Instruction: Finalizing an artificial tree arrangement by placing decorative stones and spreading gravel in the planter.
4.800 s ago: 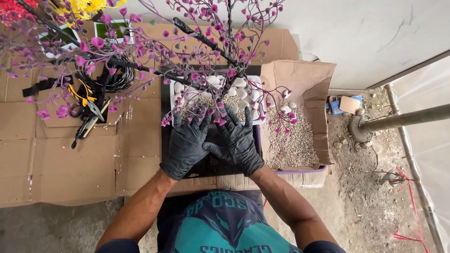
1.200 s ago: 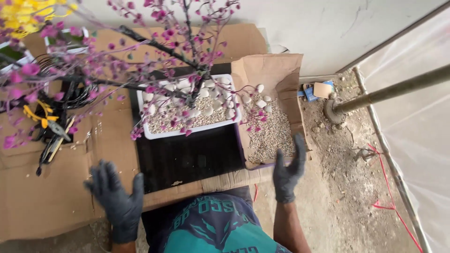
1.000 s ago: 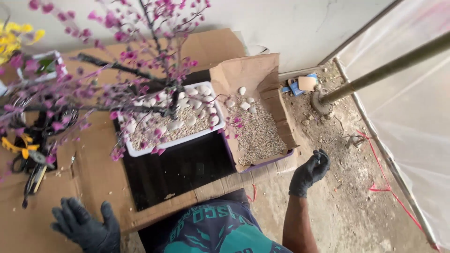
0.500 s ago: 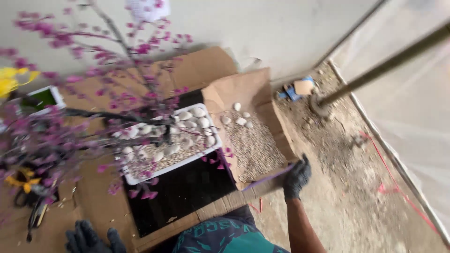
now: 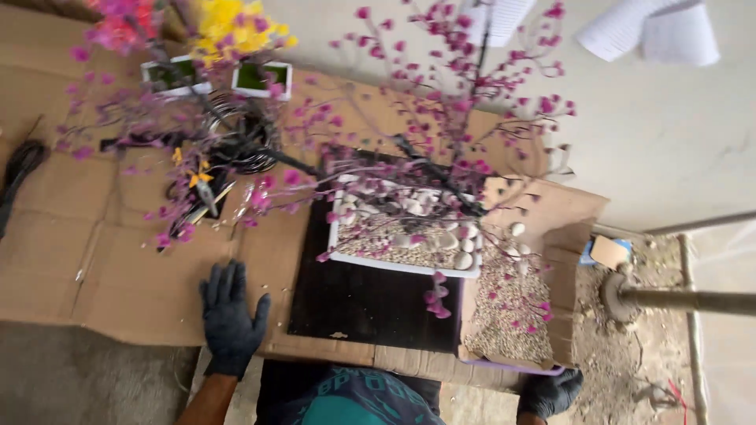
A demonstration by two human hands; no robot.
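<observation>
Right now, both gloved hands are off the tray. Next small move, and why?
Probably bring the left hand back from the cardboard to the white tray. It lies flat and spread, holding nothing, while the right hand sits low by the gravel box. The pink-blossom tree leans across the tray, unsupported.

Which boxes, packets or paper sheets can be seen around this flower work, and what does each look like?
Open cardboard box: right of the white tray, brown, holding gravel and white pebbles.
Small packet: behind the box on the dirt, blue and tan, partly hidden.
Paper sheets: top right on the wall, white, curled.
Flattened cardboard: under the left hand, brown.
</observation>
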